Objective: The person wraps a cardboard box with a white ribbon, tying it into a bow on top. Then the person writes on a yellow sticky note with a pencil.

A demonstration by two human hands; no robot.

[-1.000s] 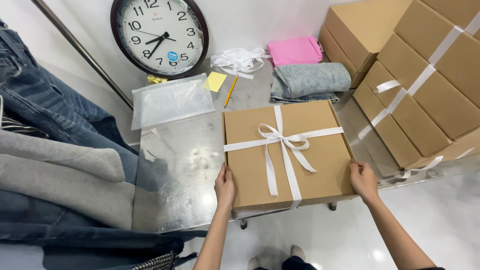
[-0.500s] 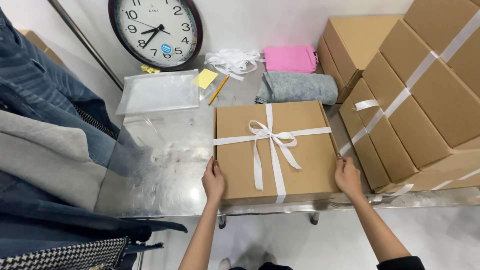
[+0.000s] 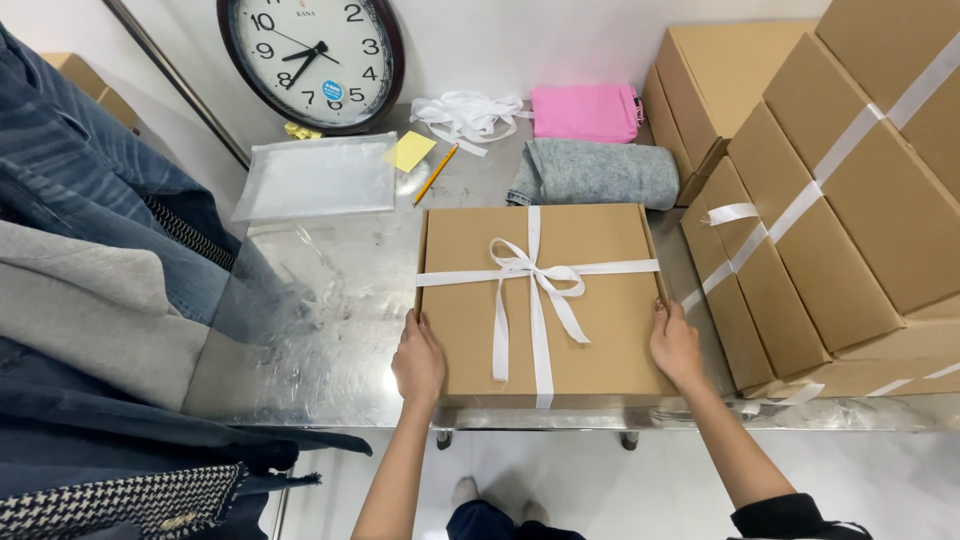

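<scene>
A flat brown cardboard box (image 3: pixel 540 300) tied with a white ribbon bow (image 3: pixel 535 275) lies in the middle of the frame on the shiny steel bench (image 3: pixel 330 340). The left hand (image 3: pixel 418 362) presses its lower left corner and the right hand (image 3: pixel 676 345) its lower right edge, both gripping the box's sides. Behind it (toward the top) lie a folded grey cloth (image 3: pixel 600 172), a folded pink cloth (image 3: pixel 585 112), a yellow pencil (image 3: pixel 436 173) and a round wall clock (image 3: pixel 312 58). Ribbon-tied cardboard boxes (image 3: pixel 830 230) stack at right; denim garments (image 3: pixel 90 200) hang at left.
</scene>
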